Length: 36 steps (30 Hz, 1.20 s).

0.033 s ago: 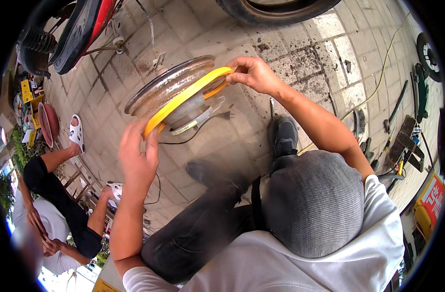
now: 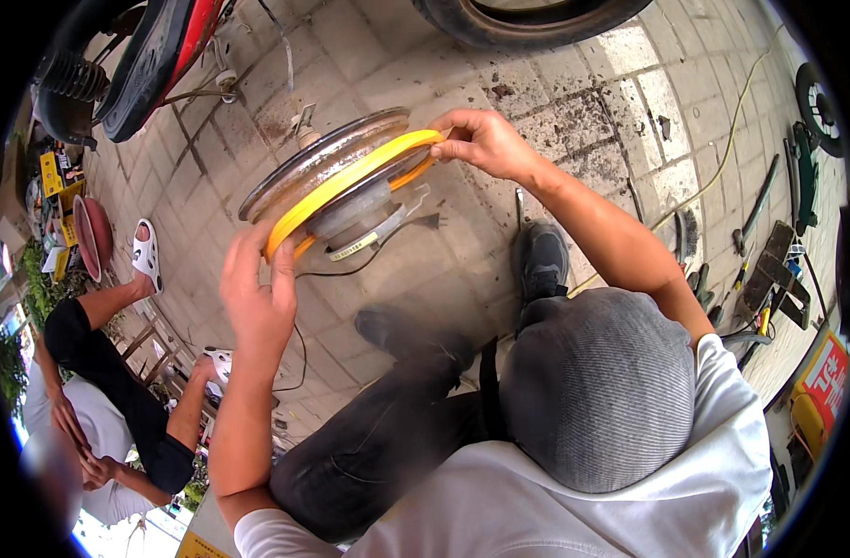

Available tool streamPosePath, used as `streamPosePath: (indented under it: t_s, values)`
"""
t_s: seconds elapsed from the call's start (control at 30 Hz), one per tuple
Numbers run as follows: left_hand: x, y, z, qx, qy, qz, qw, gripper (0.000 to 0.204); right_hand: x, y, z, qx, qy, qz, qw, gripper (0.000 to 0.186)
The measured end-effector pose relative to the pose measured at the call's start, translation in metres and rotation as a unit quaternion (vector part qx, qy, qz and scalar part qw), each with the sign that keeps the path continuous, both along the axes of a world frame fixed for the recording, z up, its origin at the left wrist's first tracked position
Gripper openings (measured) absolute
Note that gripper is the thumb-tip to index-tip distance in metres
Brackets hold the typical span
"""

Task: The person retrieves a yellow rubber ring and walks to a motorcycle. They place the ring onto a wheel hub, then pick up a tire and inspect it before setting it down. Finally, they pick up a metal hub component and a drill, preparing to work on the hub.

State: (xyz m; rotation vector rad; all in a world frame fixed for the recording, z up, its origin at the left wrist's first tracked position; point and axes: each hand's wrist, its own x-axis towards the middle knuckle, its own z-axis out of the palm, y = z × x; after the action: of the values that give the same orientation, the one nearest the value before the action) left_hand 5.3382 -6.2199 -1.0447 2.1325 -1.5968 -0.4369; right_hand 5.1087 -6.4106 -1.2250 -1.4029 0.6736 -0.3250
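Observation:
A rusty metal wheel rim [image 2: 324,160] with a grey hub [image 2: 358,216] stands tilted on the paving. Around its near side lies a bright yellow ring-shaped band [image 2: 350,177], whose lower part shows orange-yellow under the rim. At the band's left end, my left hand [image 2: 260,288] pinches it between thumb and fingers. My right hand [image 2: 481,141] grips the far right end with thumb and fingertips. From the hub a dark cable [image 2: 360,265] runs out across the ground, with a dark connector at its end. Whether the band sits fully on the rim cannot be told.
A black tyre [image 2: 536,26] lies at the far edge. A red-and-black scooter [image 2: 160,70] stands far left, above a reddish bowl [image 2: 92,237]. To the left sits another person [image 2: 109,409] in white clogs. Hand tools [image 2: 759,205] and a dark metal bracket [image 2: 776,270] lie at right.
My left hand and the band's left end have moved slightly left and toward the rim. The right hand stays almost where it was.

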Motion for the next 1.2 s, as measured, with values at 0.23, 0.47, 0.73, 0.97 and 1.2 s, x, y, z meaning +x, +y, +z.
streamPosePath:
  t_s: [0.23, 0.47, 0.73, 0.97, 1.2]
  values:
    - [0.024, -0.008, -0.007, 0.022, -0.032, 0.062, 0.997, 0.023, 0.008, -0.013, 0.022, -0.081, 0.029, 0.034, 0.996, 0.02]
    - [0.048, 0.005, -0.016, 0.068, -0.004, 0.012, 0.998, 0.029, 0.013, -0.027, 0.012, -0.223, 0.045, 0.055, 0.972, 0.021]
    - [0.062, 0.046, -0.038, 0.088, 0.154, 0.117, 0.977, 0.03, 0.023, -0.053, 0.015, -0.17, 0.061, 0.161, 0.97, 0.024]
    - [0.055, 0.054, -0.043, 0.081, 0.065, 0.121, 0.987, 0.022, 0.025, -0.044, 0.022, -0.274, 0.078, 0.131, 0.949, 0.02]
    - [0.069, 0.049, -0.05, 0.079, 0.029, 0.078, 0.993, 0.022, 0.025, -0.037, -0.002, -0.368, 0.055, 0.095, 0.923, 0.018]
